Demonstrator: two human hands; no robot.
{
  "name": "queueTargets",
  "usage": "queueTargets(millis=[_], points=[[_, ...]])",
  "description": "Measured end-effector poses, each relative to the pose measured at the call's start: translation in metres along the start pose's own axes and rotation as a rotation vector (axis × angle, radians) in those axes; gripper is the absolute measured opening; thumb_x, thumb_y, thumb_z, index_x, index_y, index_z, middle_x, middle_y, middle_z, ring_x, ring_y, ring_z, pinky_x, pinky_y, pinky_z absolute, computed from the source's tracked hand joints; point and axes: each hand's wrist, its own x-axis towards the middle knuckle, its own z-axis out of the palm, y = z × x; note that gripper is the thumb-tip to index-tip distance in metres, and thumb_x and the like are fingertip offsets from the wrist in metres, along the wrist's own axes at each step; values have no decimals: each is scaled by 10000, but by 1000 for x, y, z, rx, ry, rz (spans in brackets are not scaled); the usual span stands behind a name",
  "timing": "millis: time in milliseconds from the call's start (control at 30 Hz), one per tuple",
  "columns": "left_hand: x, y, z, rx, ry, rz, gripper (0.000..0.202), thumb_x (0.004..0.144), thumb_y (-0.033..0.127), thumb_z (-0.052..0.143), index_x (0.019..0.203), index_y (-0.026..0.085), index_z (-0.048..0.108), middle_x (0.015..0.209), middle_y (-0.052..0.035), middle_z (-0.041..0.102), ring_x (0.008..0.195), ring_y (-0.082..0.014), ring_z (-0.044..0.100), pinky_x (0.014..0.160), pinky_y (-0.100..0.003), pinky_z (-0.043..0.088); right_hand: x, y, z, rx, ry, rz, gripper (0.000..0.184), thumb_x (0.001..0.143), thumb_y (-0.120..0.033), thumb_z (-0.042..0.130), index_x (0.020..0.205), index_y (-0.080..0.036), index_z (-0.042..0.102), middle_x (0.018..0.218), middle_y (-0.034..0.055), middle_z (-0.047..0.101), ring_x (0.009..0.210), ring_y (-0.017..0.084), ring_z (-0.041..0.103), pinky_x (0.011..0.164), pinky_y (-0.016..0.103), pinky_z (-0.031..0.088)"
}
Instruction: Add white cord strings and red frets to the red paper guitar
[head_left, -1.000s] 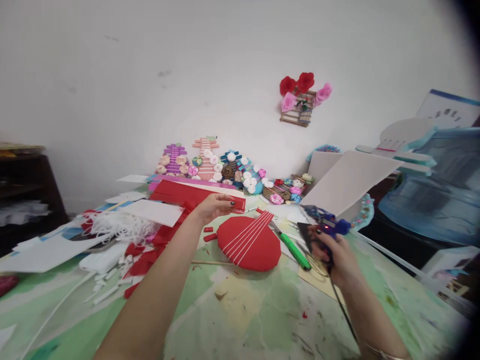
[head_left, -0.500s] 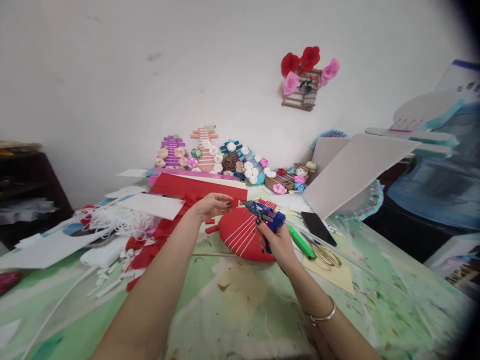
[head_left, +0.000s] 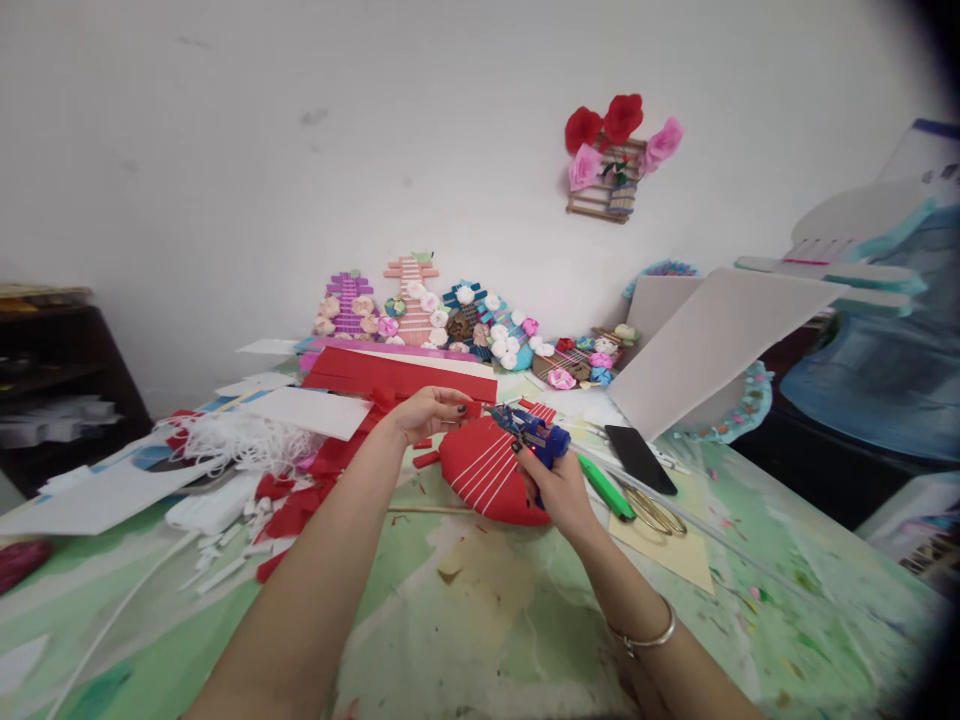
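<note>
A blue glue gun [head_left: 534, 432] is gripped in my right hand [head_left: 559, 490], its nozzle pointing left. Between the fingertips of my left hand [head_left: 429, 412] is a small red piece [head_left: 472, 410], close to the nozzle; whether the two touch I cannot tell. Beneath both hands lies a rounded red craft piece [head_left: 480, 470] with white strings stretched across its face and short red bars at its edge. The glue gun and my right hand cover part of its right side.
Right of the craft piece are a green utility knife [head_left: 606, 488], gold-handled scissors [head_left: 656, 510] and a black phone [head_left: 640, 460]. Red strips [head_left: 397, 378], white boards [head_left: 300, 408] and tangled white string [head_left: 240, 442] lie left and behind. Several decorated crafts [head_left: 412, 300] stand against the wall.
Both hands hold nearly the same pose, the red piece still by the nozzle. The whole view has shifted very slightly.
</note>
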Motion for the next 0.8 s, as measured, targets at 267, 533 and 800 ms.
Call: queueTargets(millis=[267, 533, 800], points=[[0, 1, 2, 0, 0, -11, 250, 594, 28, 772, 825, 100, 708, 757, -103, 735, 625, -172, 687, 636, -264, 526, -1, -2, 1, 10, -8, -5, 397, 770, -487, 597, 531, -207, 449, 363, -63, 423, 319, 88, 416, 347, 197, 346], [1, -1, 0, -19, -3, -8, 239, 607, 11, 753, 825, 97, 704, 757, -113, 732, 632, -177, 685, 647, -279, 524, -1, -5, 1, 20, -4, 21, 404, 768, -508, 595, 533, -210, 454, 357, -62, 420, 316, 93, 410, 349, 210, 344], [3, -2, -1, -50, 8, 1, 235, 626, 8, 739, 838, 101, 697, 743, -115, 730, 613, -168, 673, 646, -287, 519, -2, -6, 1, -25, -8, 15, 417, 759, -517, 604, 528, -213, 438, 361, -64, 417, 319, 91, 406, 355, 216, 337]])
